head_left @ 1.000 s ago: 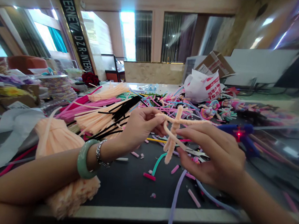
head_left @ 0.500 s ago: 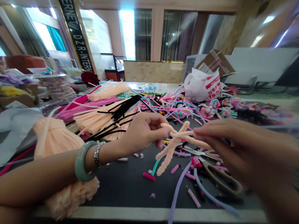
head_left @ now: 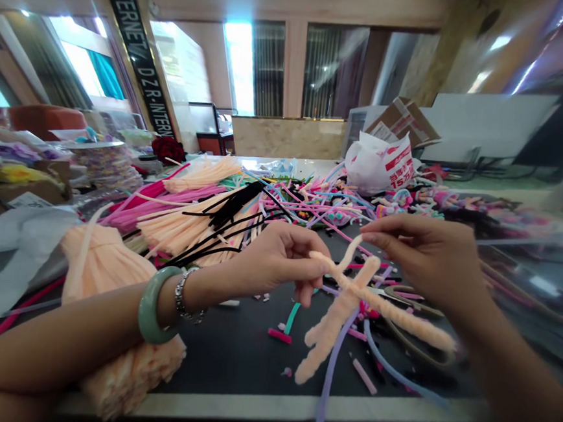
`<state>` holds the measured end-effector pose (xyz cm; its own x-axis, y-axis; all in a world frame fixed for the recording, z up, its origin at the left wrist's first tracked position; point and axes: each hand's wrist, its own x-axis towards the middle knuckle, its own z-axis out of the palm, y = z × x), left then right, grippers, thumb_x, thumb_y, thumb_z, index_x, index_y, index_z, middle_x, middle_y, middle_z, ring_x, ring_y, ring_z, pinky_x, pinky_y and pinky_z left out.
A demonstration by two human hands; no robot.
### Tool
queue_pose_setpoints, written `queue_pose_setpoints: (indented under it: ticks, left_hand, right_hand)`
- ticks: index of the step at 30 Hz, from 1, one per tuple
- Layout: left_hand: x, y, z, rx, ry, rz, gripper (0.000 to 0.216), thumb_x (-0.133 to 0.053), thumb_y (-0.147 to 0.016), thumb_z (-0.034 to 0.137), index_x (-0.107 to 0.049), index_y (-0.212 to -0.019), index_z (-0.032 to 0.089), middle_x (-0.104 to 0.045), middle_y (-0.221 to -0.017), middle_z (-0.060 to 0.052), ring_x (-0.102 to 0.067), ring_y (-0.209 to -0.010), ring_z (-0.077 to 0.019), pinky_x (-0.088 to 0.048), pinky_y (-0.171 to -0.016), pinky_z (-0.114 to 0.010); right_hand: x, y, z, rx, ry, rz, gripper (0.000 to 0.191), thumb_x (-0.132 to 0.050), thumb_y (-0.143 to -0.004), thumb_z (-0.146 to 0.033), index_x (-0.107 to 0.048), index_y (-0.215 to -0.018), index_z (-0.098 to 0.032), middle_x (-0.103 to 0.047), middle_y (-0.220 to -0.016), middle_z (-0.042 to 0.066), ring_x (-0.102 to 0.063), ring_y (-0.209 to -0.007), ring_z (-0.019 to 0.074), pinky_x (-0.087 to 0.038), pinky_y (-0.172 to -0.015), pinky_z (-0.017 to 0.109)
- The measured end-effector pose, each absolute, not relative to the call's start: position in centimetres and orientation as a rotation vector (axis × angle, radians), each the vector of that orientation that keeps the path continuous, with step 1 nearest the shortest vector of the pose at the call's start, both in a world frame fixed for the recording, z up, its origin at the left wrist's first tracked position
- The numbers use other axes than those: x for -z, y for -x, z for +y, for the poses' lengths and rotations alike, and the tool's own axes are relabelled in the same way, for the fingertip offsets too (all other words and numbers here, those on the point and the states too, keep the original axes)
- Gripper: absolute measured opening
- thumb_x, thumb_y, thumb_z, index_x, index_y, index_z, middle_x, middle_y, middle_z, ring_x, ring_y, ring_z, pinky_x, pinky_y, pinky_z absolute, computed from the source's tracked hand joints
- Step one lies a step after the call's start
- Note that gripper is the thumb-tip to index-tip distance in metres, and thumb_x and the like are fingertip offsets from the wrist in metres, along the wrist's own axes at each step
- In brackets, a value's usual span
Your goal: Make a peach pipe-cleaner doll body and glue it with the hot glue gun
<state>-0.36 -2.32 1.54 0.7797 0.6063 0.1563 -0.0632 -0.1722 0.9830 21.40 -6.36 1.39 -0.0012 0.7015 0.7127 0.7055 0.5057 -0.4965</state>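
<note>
A peach pipe-cleaner figure (head_left: pixel 347 301), shaped like a cross of twisted stems, hangs over the dark table (head_left: pixel 232 344). My left hand (head_left: pixel 277 259) is closed, pinching one arm of the figure near its upper left end. My right hand (head_left: pixel 429 255) is closed too, fingertips pinched on a thin peach stem rising from the figure's middle. A green bangle and a silver bracelet sit on my left wrist (head_left: pixel 167 303). The figure's long legs point down toward the table's near edge.
Bundles of peach (head_left: pixel 187 226), pink and black pipe cleaners (head_left: pixel 230 210) lie at the left. Scissors (head_left: pixel 412 341) and a lilac stem (head_left: pixel 329 377) rest under my right hand. A white plastic bag (head_left: pixel 380 163) and cardboard box stand at the back. Cut scraps litter the table.
The figure has tilted and dropped lower toward me, its legs now swung down and to the right. My right hand has shifted up and re-pinched the thin stem.
</note>
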Motion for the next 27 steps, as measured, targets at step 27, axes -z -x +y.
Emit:
queue_pose_setpoints:
  ticks: [27]
  left_hand:
    - [-1.2, 0.4, -3.0, -1.019, -2.112, 0.408, 0.007, -0.056, -0.083, 0.017, -0.062, -0.083, 0.015, -0.062, -0.073, -0.001, -0.058, -0.065, -0.0097, -0.048, -0.059, -0.02]
  right_hand:
    - [1.9, -18.0, -6.1, -1.293, 0.844, -1.949, 0.017, -0.044, -0.089, -0.018, -0.058, -0.08, -0.019, -0.064, -0.082, 0.0, -0.063, -0.078, 0.0123, -0.053, -0.074, 0.027]
